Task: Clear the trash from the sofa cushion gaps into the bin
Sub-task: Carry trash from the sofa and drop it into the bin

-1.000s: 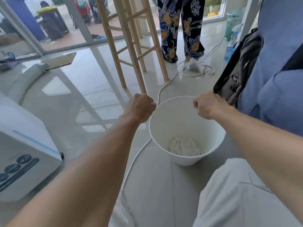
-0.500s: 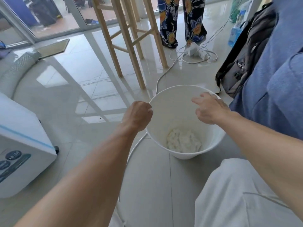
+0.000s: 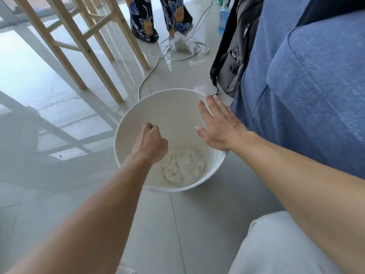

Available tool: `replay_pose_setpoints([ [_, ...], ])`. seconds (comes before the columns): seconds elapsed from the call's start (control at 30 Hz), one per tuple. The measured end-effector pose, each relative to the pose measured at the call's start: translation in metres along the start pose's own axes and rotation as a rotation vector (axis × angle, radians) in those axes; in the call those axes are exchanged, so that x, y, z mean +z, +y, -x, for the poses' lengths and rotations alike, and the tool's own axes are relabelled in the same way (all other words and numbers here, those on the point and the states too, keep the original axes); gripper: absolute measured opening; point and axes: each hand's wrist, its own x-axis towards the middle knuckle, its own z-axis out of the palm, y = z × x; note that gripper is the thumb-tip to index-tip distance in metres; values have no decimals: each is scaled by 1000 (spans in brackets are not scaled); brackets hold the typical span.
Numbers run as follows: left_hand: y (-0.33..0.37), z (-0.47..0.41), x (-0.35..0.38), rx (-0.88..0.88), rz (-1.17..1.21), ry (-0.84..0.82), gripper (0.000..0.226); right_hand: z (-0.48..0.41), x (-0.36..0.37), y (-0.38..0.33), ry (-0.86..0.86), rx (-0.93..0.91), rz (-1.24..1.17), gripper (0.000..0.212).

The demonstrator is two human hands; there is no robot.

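A white round bin point(image 3: 173, 107) stands on the tiled floor beside the blue sofa point(image 3: 308, 86). Crumpled white tissue trash point(image 3: 183, 169) lies at its bottom. My left hand point(image 3: 150, 143) hovers over the bin's left side, curled into a fist with the knuckles up; nothing shows between its fingers. My right hand point(image 3: 219, 127) is spread flat, palm down, over the bin's right rim, holding nothing.
A black and grey backpack point(image 3: 233, 56) leans against the sofa end behind the bin. Wooden stool legs point(image 3: 87, 48) stand at the left. A white power strip point(image 3: 181, 44) with cables lies by a person's floral trousers point(image 3: 146, 18). My white-trousered knee point(image 3: 276, 244) is at lower right.
My right hand has gone from a fist to spread fingers over the bin. My left fist has moved from outside the rim to above the bin. The view has tilted down and closer.
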Motion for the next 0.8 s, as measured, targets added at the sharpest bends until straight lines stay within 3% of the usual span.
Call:
replay_pose_setpoints([
  [0.1, 2, -7, 21, -9, -21, -101, 45, 0, 3, 1, 4, -5, 14, 70],
  [0.23, 5, -8, 38, 2, -257, -529, 63, 0, 1, 1, 15, -10, 12, 69],
  [0.3, 8, -7, 43, 24, -299, -635, 61, 0, 0, 2, 11, -4, 13, 69],
  [0.57, -3, -6, 29, 28, -216, -476, 59, 0, -1, 1, -39, 21, 46, 67],
  [0.8, -9, 10, -25, 64, -227, -155, 60, 1, -34, -11, -118, 73, 28, 65],
])
